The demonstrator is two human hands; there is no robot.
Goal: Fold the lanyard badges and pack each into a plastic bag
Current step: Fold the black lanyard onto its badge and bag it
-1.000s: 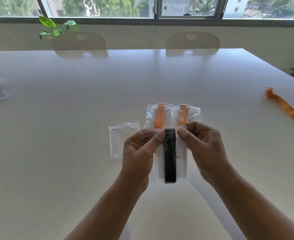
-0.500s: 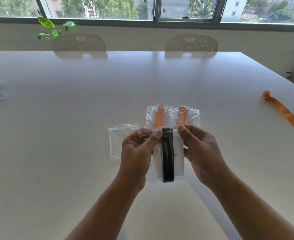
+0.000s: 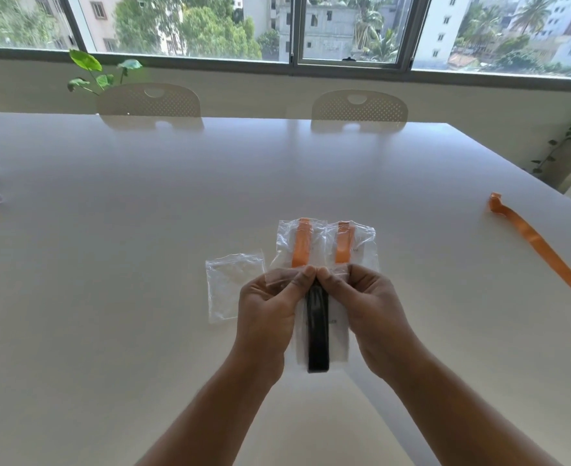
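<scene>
Pinching the far mouth of the plastic bag [image 3: 339, 344], the left grip [image 3: 267, 304] and right grip [image 3: 368, 304] meet thumb to thumb, equally close to its seal. The folded black lanyard [image 3: 318, 334] sits inside, its long axis running nearward from them. Two packed bags [image 3: 324, 240] lie beyond, an empty bag [image 3: 230, 284] left, a loose orange lanyard [image 3: 546, 253] far right.
</scene>
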